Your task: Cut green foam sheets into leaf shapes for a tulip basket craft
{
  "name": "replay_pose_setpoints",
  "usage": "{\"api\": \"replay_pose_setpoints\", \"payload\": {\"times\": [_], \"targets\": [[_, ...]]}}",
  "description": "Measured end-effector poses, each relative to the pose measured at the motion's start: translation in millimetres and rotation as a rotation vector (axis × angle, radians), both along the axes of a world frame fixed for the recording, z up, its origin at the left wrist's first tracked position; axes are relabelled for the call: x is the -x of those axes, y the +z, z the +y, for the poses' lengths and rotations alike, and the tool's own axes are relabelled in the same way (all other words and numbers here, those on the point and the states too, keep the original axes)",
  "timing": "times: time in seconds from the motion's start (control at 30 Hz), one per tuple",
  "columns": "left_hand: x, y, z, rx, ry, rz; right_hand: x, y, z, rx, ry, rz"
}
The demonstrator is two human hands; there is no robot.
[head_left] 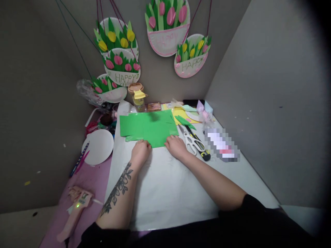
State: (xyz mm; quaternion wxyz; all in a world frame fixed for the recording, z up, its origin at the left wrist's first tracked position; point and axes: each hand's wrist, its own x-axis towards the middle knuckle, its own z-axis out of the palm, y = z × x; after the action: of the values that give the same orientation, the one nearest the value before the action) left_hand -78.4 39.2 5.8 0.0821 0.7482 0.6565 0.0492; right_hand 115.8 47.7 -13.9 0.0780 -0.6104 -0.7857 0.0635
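Scissors (189, 139) flank the right hand (176, 147), nearside tabletop (165, 193) free.

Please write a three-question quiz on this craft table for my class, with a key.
1. The left hand and right hand are at the near edge of what?
(a) a glue gun (b) green paper (c) a cup

2. True or false: the scissors lie to the left of the green paper.

3. Fill in: the word ____ can be read on hanging plates.

Key: 1. b. 2. False; they lie to its right. 3. HAPPY.
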Motion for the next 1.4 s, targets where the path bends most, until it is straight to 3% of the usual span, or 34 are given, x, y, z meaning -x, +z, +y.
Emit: {"api": "replay_pose_setpoints", "payload": {"times": [0.17, 0.37, 0.43, 0.6, 0.67, 0.83, 1.03, 1.1, 1.23, 1.4], "targets": [[9, 3.1, -4, 0.014, 0.059, 0.025, -9, -2.7, -2, -0.026, -0.074, 0.054], [24, 4.1, -6, 0.015, 0.096, 0.016, -14, -6.6, -4, -0.029, -0.065, 0.105], [27, 1.0, -5, -0.045, 0.021, -0.04, -15, -7.2, -3, -0.031, -0.051, 0.122], [27, -9.6, -2, -0.101, -0.376, -0.133, -17, -8.7, -3, -0.043, -0.003, 0.167], [25, -11.0, -2, -0.082, -0.427, -0.096, -18, -9.8, -2, -0.046, 0.017, 0.187], [20, -6.1, -5, -0.071, -0.399, -0.041, -21, -10.7, 0, -0.033, 0.1, 0.206], [13, -1.2, -6, -0.079, -0.401, 0.038, -22, -2.7, 0, -0.055, 0.421, 0.117], [10, -0.1, -8, -0.083, -0.39, 0.065, -19, 1.1, -3, -0.065, 0.466, 0.068], [6, 7.7, -17, -0.073, -0.314, 0.113, -13, 9.6, -15, -0.073, 0.415, -0.055], [9, 32.2, -30, 0.02, -0.161, 0.164, -19, 20.1, -29, -0.027, 0.239, -0.18]]}}
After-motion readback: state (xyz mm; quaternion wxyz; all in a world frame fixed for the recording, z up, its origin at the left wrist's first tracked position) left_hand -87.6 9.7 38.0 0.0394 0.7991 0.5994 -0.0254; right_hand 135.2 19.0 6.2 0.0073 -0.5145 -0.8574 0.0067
